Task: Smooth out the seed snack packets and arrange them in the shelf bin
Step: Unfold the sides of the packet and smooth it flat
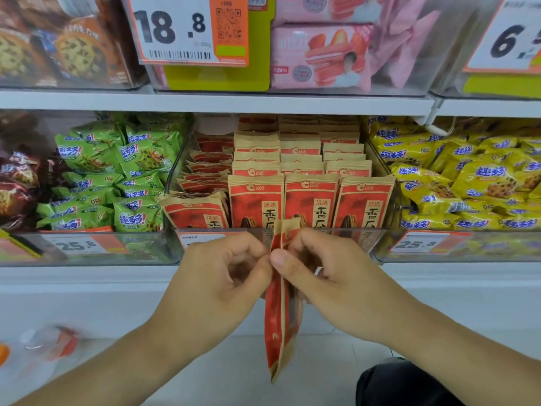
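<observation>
I have both hands raised in front of the middle shelf bin, and between them I hold one red-and-tan seed packet edge-on to my camera, hanging upright below the bin's clear front wall. My left hand pinches the packet's upper part between thumb and curled fingers, and my right hand pinches the same spot from the other side, thumb pressed at the front. The packet's top edge reaches up over the bin's front lip. Inside the bin, more seed packets stand upright in rows on the right side, while those on the left side lean and lie askew. Green snack bags fill the bin to the left, yellow snack bags the bin to the right.
</observation>
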Available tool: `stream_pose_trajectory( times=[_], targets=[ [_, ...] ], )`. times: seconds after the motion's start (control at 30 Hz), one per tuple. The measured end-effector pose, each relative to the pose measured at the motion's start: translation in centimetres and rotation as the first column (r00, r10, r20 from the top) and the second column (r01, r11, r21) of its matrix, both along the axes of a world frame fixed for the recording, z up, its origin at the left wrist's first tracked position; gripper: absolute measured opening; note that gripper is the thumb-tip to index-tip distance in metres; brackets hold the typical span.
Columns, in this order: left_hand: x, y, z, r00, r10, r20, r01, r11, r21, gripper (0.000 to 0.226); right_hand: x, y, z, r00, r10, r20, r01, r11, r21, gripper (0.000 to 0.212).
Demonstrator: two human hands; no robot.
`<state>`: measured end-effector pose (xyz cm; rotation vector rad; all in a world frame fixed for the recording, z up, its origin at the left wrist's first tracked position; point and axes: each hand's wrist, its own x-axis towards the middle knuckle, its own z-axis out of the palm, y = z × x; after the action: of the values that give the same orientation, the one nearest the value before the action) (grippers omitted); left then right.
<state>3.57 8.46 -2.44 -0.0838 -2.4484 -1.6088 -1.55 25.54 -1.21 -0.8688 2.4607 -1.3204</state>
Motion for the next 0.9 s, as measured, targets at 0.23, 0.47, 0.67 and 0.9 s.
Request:
stream_pose_trajectory(
  times=[0.23,0.47,0.67,0.9],
  targets=[
    [-0.3,0.0,0.0,0.998,-0.013,0.069,0.005,0.992,0.123,0.015,-0.7,0.2,-0.1,0.985,0.029,0.17,-0.024,0.999,-0.031,0.025],
    [-0.2,-0.1,0.0,0.987,-0.108,0.121,0.09,0.985,0.15,0.024,-1.5,0.7,0.1,0.969,0.024,0.247,0.0,0.995,-0.096,0.026],
    [0.6,-0.8,0.2,0.896,-0.245,0.369,0.359,0.89,-0.281,0.022,-1.9,0.9,0.6,0.974,-0.11,0.2,0.139,0.981,-0.138,0.029],
    [0.9,0.1,0.1,0.877,-0.262,0.402,0.385,0.885,-0.262,0.017,-1.6,0.9,1.0,0.982,-0.146,0.116,0.156,0.984,-0.082,0.033]
  ],
)
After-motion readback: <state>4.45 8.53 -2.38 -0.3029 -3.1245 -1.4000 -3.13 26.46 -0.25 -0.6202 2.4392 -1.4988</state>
